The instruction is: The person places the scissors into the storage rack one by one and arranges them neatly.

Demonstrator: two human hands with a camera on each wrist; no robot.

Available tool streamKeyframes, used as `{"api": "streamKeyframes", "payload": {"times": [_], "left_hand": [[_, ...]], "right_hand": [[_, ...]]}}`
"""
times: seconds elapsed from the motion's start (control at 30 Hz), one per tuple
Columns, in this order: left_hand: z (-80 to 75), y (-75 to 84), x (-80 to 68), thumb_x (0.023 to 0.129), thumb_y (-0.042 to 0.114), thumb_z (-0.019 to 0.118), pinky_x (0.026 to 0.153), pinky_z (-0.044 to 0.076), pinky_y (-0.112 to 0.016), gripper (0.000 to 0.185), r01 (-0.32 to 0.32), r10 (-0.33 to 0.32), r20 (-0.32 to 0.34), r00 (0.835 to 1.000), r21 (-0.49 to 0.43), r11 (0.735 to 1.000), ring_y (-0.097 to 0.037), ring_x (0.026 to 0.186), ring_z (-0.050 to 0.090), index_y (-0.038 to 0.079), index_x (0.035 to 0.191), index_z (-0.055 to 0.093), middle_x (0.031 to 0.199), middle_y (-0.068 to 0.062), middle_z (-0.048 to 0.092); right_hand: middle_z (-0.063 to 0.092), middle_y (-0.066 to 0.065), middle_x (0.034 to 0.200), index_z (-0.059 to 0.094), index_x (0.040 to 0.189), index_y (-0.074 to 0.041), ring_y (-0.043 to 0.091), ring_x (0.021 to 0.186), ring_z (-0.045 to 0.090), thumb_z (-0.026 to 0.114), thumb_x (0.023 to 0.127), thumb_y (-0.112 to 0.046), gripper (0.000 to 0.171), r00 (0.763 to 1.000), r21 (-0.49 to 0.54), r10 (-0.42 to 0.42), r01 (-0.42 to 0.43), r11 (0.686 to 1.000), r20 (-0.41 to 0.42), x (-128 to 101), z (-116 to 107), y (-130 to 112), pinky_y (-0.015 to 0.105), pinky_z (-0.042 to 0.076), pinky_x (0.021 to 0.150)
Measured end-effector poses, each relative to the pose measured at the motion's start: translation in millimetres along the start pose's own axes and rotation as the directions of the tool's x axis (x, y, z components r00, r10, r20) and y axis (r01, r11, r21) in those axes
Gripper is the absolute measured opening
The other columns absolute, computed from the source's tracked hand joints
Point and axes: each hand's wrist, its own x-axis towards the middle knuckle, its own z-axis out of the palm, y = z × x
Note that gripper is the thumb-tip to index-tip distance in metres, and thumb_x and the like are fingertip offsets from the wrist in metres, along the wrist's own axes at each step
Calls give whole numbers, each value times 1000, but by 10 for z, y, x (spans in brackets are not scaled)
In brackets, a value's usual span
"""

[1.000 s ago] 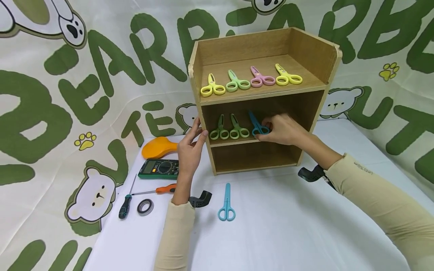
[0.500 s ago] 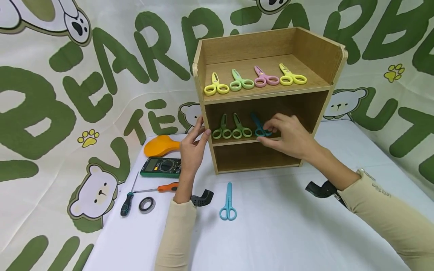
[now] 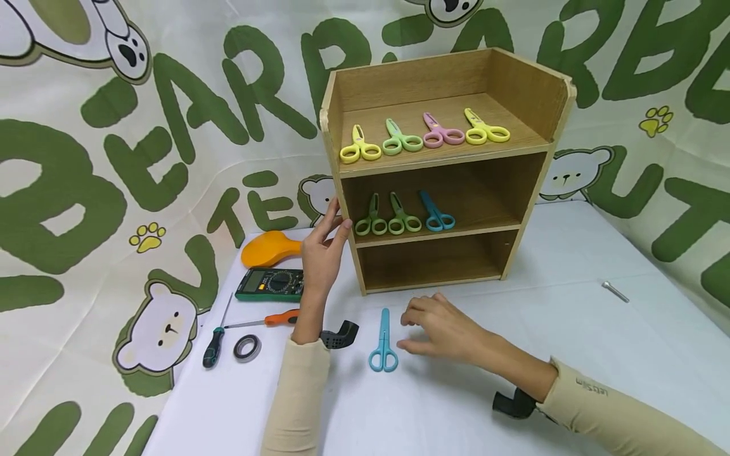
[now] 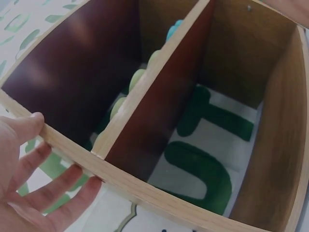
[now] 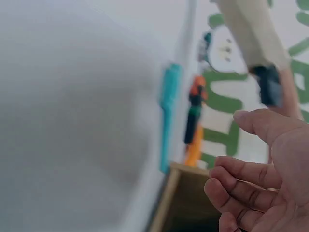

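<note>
Light blue scissors (image 3: 384,335) lie on the white table in front of the wooden shelf (image 3: 410,88). My right hand (image 3: 445,329) hovers just right of them, fingers loosely bent and holding nothing. Fingers spread, my left hand (image 3: 322,263) rests against the shelf's left side panel; in the left wrist view its thumb touches the panel's front edge (image 4: 67,137). The middle level bears darker blue scissors (image 3: 436,214) and two green pairs, one (image 3: 373,218) left of the other (image 3: 398,218). On top sit yellow (image 3: 358,147), green (image 3: 396,140), pink (image 3: 435,130) and more yellow scissors (image 3: 476,130).
Left of the shelf lie an orange paddle-shaped object (image 3: 267,248), a multimeter (image 3: 265,284), an orange-handled screwdriver (image 3: 279,317), a dark-handled screwdriver (image 3: 213,347) and a roll of tape (image 3: 238,352). A metal bolt (image 3: 616,291) lies at the right.
My right hand has left the blue scissors on the middle level and come down and toward me, beside the light blue pair on the table. The left hand stays at the shelf's side.
</note>
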Motion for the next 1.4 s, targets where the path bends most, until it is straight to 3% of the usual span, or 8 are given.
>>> {"api": "streamKeyframes", "payload": {"times": [0.2,0.37,0.6,0.73,0.93,1.13,1.4], "left_hand": [[12,-3,-1,99,10,63,88,58,-44,50,-9,9,-4,1000,-2,1000,-27,119,62,6,147,49,143,-9,56],[25,-2,1,100,10,63,89,57,-42,50,1,-1,-5,1000,1,1000,-28,120,62,6,147,49,144,-9,55],[36,25,14,99,9,64,89,58,-40,50,-10,10,-2,1000,-8,1000,-28,120,62,6,147,50,144,-10,55],[33,28,29,99,9,64,89,58,-39,50,-18,17,-1,1000,-11,1000,-28,120,62,5,147,49,144,-10,55],[12,11,17,98,7,64,89,57,-44,50,-22,22,-14,1000,-26,999,-29,119,62,4,146,50,143,-11,56],[13,-14,-7,99,7,64,89,56,-50,50,-10,10,-18,1000,-27,1000,-27,119,63,5,146,50,143,-10,56],[3,-17,-4,99,8,63,89,56,-50,49,-20,19,-10,1000,-16,1000,-28,119,62,4,146,49,144,-11,55]], "right_hand": [[62,-6,91,75,96,-12,9,81,55,81,81,-47,38,997,-30,-23,25,999,71,-16,309,-54,28,41,75],[58,-8,87,74,94,-15,7,78,50,81,76,-56,45,993,-77,23,-15,997,118,17,470,-115,26,38,72],[55,-8,83,72,91,-13,8,72,46,84,75,-43,36,985,-125,102,-85,988,138,-5,431,-128,26,36,68],[56,-6,87,73,95,-11,10,75,48,84,74,-48,44,978,-129,151,-133,983,147,-18,379,-111,29,39,71],[48,-7,79,68,89,-10,10,69,43,81,73,-61,55,985,-164,132,-113,980,110,23,477,-175,28,36,66],[49,-8,74,69,83,-9,8,65,40,82,73,-52,45,988,-144,142,-133,981,56,31,540,-191,25,34,65],[61,-6,83,74,87,-9,5,72,44,87,68,-46,43,992,-17,125,-126,992,-16,-179,289,-168,25,38,70]]}}
